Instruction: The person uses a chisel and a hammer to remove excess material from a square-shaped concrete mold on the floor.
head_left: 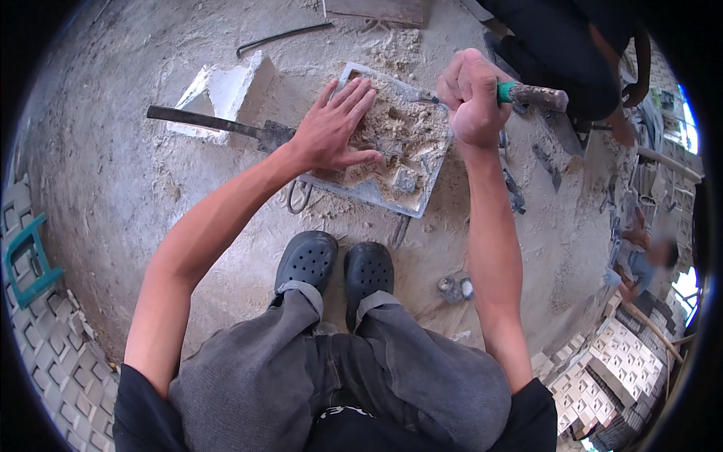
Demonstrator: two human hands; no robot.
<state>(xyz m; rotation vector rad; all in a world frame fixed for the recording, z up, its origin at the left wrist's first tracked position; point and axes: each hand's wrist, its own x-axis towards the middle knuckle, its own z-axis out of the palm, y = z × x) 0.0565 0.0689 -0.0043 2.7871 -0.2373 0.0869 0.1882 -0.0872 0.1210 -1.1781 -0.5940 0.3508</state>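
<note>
My left hand lies flat, fingers stretched, on the left part of a grey rectangular slab or mould. Crumbly beige debris covers much of its face, and a grey lump sits near its lower right corner. My right hand is closed round a tool with a worn wooden, green-banded handle, held at the slab's upper right. A thin metal part shows left of the fist, pointing over the slab; the tool's tip is hard to make out. A flat dark metal bar reaches from the slab's left side.
A broken white block stands at the left, beneath the bar. Beyond lies a bent rod. Another person crouches at the upper right; one more sits farther right. Patterned blocks are stacked lower right. A teal stool is far left.
</note>
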